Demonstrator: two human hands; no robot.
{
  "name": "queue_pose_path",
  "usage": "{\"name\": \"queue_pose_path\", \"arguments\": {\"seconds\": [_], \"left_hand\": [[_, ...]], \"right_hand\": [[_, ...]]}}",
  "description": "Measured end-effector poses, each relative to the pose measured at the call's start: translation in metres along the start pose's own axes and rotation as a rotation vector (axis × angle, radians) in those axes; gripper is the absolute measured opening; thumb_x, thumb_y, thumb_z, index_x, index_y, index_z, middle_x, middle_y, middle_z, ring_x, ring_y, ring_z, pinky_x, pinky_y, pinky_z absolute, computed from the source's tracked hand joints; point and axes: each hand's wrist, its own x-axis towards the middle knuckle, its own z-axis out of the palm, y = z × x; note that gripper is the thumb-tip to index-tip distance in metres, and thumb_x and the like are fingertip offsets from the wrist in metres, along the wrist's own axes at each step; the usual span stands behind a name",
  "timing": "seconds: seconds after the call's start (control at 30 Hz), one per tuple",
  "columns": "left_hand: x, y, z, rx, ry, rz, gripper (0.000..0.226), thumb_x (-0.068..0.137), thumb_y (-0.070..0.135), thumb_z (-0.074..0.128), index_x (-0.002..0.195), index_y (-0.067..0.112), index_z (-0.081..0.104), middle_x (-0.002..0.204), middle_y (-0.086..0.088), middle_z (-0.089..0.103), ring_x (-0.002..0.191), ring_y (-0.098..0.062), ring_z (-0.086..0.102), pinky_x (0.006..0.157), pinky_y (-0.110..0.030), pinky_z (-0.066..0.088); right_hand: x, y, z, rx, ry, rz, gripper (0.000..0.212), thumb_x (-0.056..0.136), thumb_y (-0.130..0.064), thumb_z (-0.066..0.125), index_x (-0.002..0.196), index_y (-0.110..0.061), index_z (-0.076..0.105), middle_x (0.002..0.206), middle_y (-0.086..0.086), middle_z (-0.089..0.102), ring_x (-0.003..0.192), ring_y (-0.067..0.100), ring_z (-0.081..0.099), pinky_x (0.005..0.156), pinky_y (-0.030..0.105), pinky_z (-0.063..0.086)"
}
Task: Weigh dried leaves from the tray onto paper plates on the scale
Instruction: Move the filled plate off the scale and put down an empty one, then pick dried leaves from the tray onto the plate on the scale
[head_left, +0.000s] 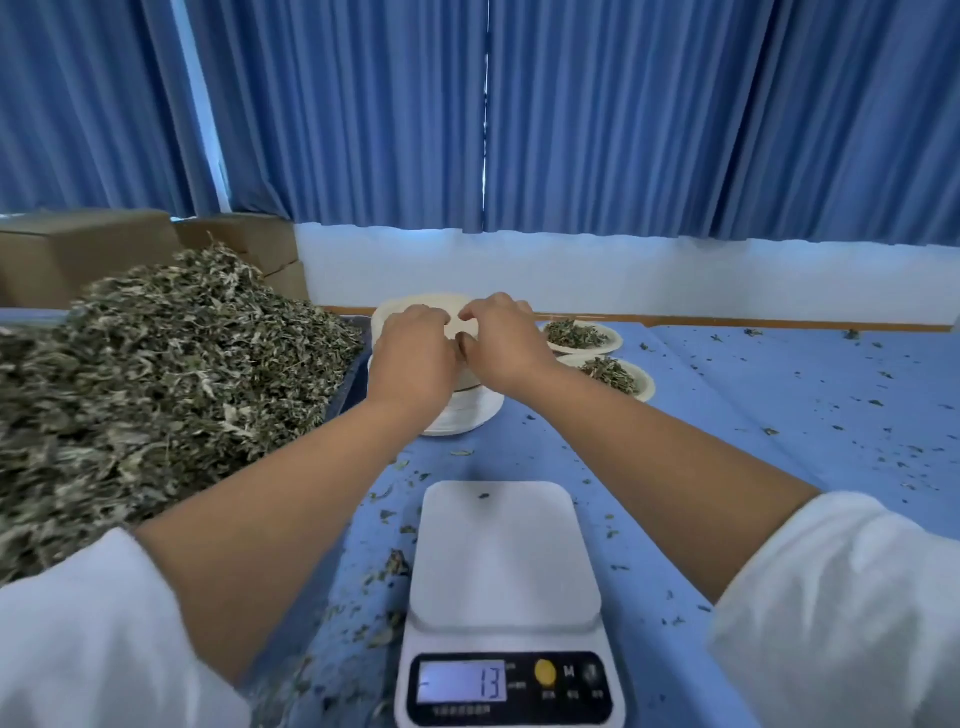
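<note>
Plate stack (467, 415) under left hand (415, 353), right hand (501, 338); both pinch top plate (458, 326)

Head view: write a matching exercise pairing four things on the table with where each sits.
Things:
1 scale
2 dried leaves
3 stack of paper plates
4 filled plates

Places:
A heaped at the left
B right of the stack
C front centre
D behind the scale, under the left hand and right hand

Pairs: 1-C; 2-A; 3-D; 4-B
</note>
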Motion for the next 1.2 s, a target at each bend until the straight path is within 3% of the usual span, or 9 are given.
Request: {"name": "queue_pose_path", "arguments": {"seconds": [0.13,0.27,0.4,0.47,0.9,1.0,1.07,1.13,1.2], "left_hand": [[-0.002,-0.013,0.003,0.192,-0.16,-0.028,0.032,0.093,0.007,0.038,0.121,0.012,0.052,0.128,-0.004,0.052,0.124,-0.022,0.041,0.097,-0.04,0.031],[0.0,-0.019,0.003,0.218,-0.187,-0.025,0.035,0.09,0.004,0.039,0.119,0.016,0.055,0.118,-0.003,0.056,0.119,-0.022,0.045,0.102,-0.043,0.03],[0.007,-0.022,0.004,0.282,-0.138,0.014,0.026,0.088,0.004,0.043,0.1,0.019,0.06,0.101,-0.002,0.054,0.108,-0.025,0.052,0.081,-0.033,0.033],[0.01,-0.022,0.005,0.273,-0.126,0.01,0.031,0.089,0.004,0.044,0.104,0.022,0.065,0.104,-0.002,0.055,0.107,-0.024,0.052,0.081,-0.033,0.032],[0.006,-0.018,-0.002,0.295,0.005,0.091,0.036,0.089,0.005,0.047,0.111,0.026,0.065,0.111,0.002,0.057,0.109,-0.02,0.049,0.081,-0.03,0.026],[-0.002,-0.019,-0.006,0.269,0.066,0.127,0.037,0.09,0.005,0.048,0.12,0.021,0.062,0.115,0.0,0.055,0.113,-0.022,0.045,0.089,-0.033,0.028],[-0.006,-0.022,-0.012,0.275,0.094,0.152,0.037,0.091,0.005,0.049,0.122,0.019,0.061,0.115,-0.002,0.055,0.112,-0.024,0.045,0.09,-0.035,0.031],[-0.011,-0.025,-0.018,0.288,0.095,0.182,0.039,0.091,0.003,0.051,0.125,0.018,0.06,0.117,-0.003,0.055,0.112,-0.024,0.046,0.091,-0.037,0.032],[-0.017,-0.024,-0.023,0.286,0.094,0.204,0.038,0.091,0.003,0.05,0.126,0.018,0.06,0.117,-0.003,0.056,0.112,-0.024,0.047,0.091,-0.037,0.033]], "right_hand": [[0.007,0.0,0.008,-0.065,-0.151,-0.004,0.035,0.101,-0.017,0.036,0.128,-0.016,0.059,0.132,0.007,0.055,0.13,0.032,0.037,0.105,0.039,0.036],[0.009,0.006,0.01,-0.032,-0.142,0.0,0.038,0.1,-0.012,0.034,0.129,-0.016,0.059,0.131,0.006,0.058,0.131,0.03,0.037,0.103,0.04,0.039],[0.012,0.009,0.014,-0.08,-0.131,-0.026,0.036,0.101,-0.017,0.037,0.13,-0.02,0.059,0.13,0.007,0.053,0.127,0.031,0.034,0.103,0.041,0.037],[0.013,0.009,0.016,-0.109,-0.12,-0.043,0.035,0.101,-0.018,0.038,0.129,-0.021,0.06,0.127,0.008,0.052,0.124,0.031,0.034,0.102,0.041,0.037],[0.009,0.017,0.017,0.089,0.035,-0.071,0.025,0.097,-0.018,0.049,0.113,-0.021,0.068,0.115,0.004,0.057,0.119,0.027,0.039,0.095,0.028,0.035],[-0.014,0.018,0.007,0.247,0.226,-0.089,0.023,0.093,-0.016,0.057,0.115,-0.015,0.064,0.119,0.004,0.052,0.117,0.019,0.041,0.093,0.016,0.027],[-0.038,0.017,-0.002,0.384,0.343,-0.062,0.014,0.091,-0.017,0.058,0.103,-0.013,0.064,0.105,-0.001,0.054,0.101,0.01,0.049,0.088,0.016,0.036],[-0.061,0.016,-0.009,0.585,0.189,0.064,0.008,0.092,-0.015,0.056,0.087,-0.01,0.061,0.081,-0.003,0.059,0.072,0.005,0.056,0.067,0.02,0.046],[-0.083,0.013,-0.014,0.816,-0.231,0.247,0.016,0.092,-0.013,0.054,0.078,-0.009,0.061,0.066,0.001,0.062,0.057,0.011,0.057,0.051,0.022,0.048]]}}
